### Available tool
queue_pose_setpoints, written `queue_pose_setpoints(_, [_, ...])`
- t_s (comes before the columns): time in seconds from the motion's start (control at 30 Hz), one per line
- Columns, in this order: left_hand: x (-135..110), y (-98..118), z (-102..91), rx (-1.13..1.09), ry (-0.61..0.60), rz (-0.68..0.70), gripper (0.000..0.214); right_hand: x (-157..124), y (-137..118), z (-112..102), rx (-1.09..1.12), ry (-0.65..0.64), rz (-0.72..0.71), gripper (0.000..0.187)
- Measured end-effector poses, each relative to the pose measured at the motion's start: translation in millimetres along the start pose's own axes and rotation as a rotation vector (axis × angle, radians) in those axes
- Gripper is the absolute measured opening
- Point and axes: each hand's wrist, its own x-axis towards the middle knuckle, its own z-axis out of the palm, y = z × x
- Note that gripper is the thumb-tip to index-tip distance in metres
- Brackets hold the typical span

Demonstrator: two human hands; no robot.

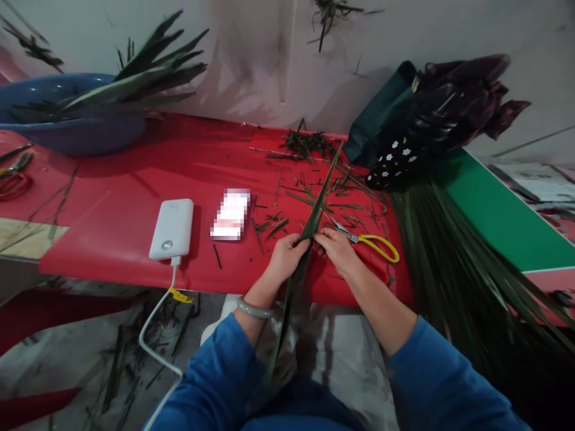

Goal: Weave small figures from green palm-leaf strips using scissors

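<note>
A long green palm-like leaf (320, 203) runs from the table's far side down toward my lap. My left hand (287, 254) is closed around it near the middle, thumb on top. On the leaf's right edge, the fingers of my right hand (335, 245) pinch it at about the same height. Scissors with yellow handles (377, 245) lie on the red table just beyond my right hand, blades pointing left. Cut leaf scraps (308, 197) are scattered around the leaf's upper part.
A white power bank (171, 228) with a cable and a lit phone (230, 215) lie on the red tabletop (121, 233). A blue basin (90, 134) holding leaves stands back left. Bags (386, 120) sit back right, above a large leaf bundle (449, 257) hanging over the edge.
</note>
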Motion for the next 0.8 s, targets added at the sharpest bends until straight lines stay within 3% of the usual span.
queue_pose_setpoints(0.13, [0, 0, -0.3, 0.022, 0.042, 0.014, 0.025, -2, -3, 3, 0.080, 0.035, 0.017, 0.017])
queue_pose_setpoints(0.33, [1, 3, -0.4, 0.055, 0.072, 0.061, 0.023, -19, -1, 12, 0.512, 0.109, -0.038, 0.023])
queue_pose_setpoints(0.43, [0, 5, -0.7, 0.091, 0.077, 0.063, 0.026, -25, 7, 12, 0.544, 0.103, -0.043, 0.023])
queue_pose_setpoints(0.53, [-1, 4, -0.4, 0.099, 0.051, 0.039, 0.027, -22, 18, 1, 0.332, 0.104, -0.028, 0.018])
queue_pose_setpoints(0.63, [0, 1, 0.6, 0.057, 0.051, 0.017, 0.026, -10, 27, -23, -0.042, 0.148, -0.038, 0.016])
queue_pose_setpoints(0.8, [1, -1, -0.6, -0.025, 0.158, 0.012, 0.024, -5, 24, -67, -0.577, 0.140, -0.169, 0.021])
